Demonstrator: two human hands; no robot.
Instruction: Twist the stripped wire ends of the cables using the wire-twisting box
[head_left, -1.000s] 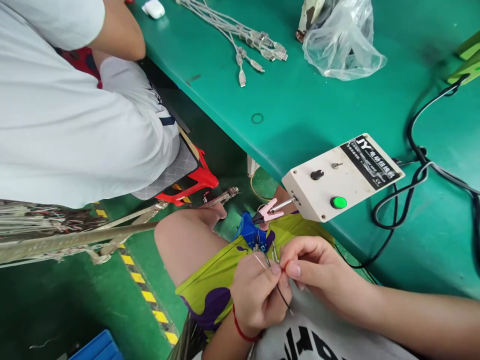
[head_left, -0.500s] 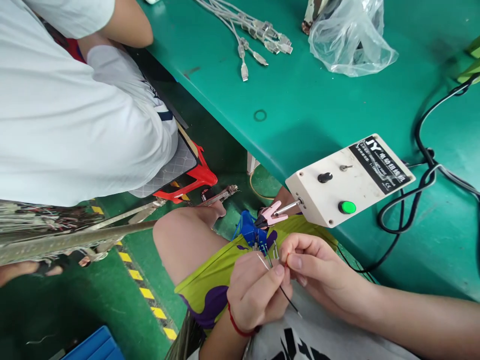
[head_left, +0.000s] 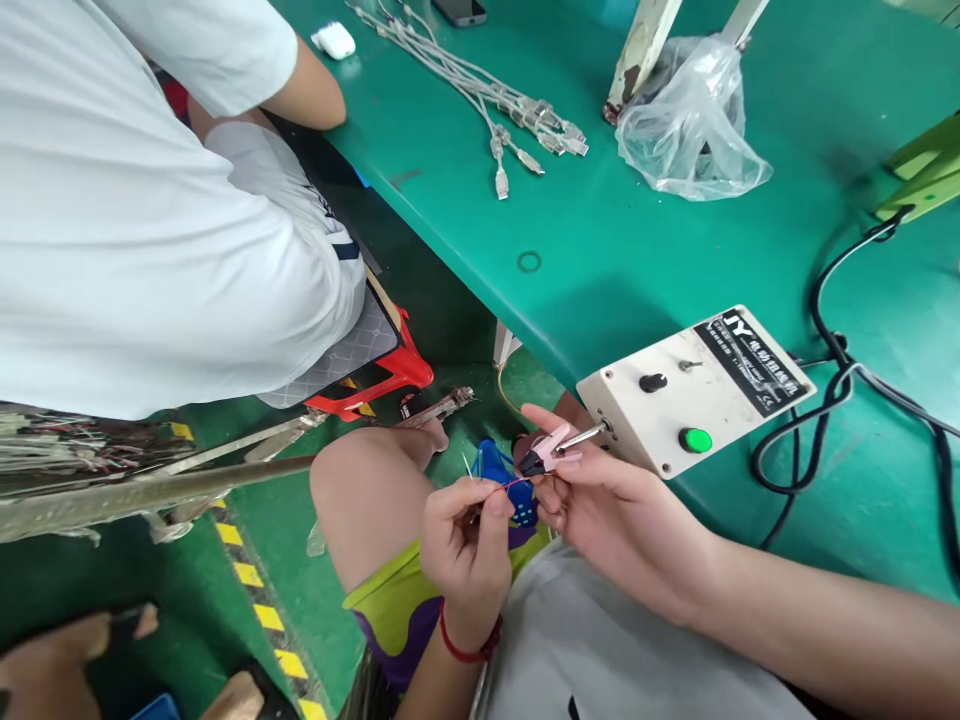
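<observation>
My left hand [head_left: 469, 545], with a red cord round its wrist, pinches thin wires between thumb and fingertips. A short reddish wire [head_left: 516, 484] runs from this pinch to the dark jaws of a pink clip [head_left: 549, 450]. My right hand [head_left: 626, 515] has its thumb and fingers closed about the clip, with the index finger stretched out beyond it. The clip sits on a metal shaft [head_left: 586, 436] sticking out of a white wire-twisting machine box [head_left: 652, 420] at the table edge. Whether the jaws hold the wire's end is too small to tell.
The green table [head_left: 465, 240] bears grey USB cables [head_left: 517, 110], a clear plastic bag [head_left: 690, 140] and black power cords [head_left: 817, 380]. A co-worker in a white shirt [head_left: 187, 230] sits at the left on a red stool [head_left: 405, 360]. Wires lie on a rack [head_left: 90, 445].
My right hand has moved up from beside the left hand to the pink clip. My left hand has shifted slightly left and up, and a reddish wire now stretches between it and the clip.
</observation>
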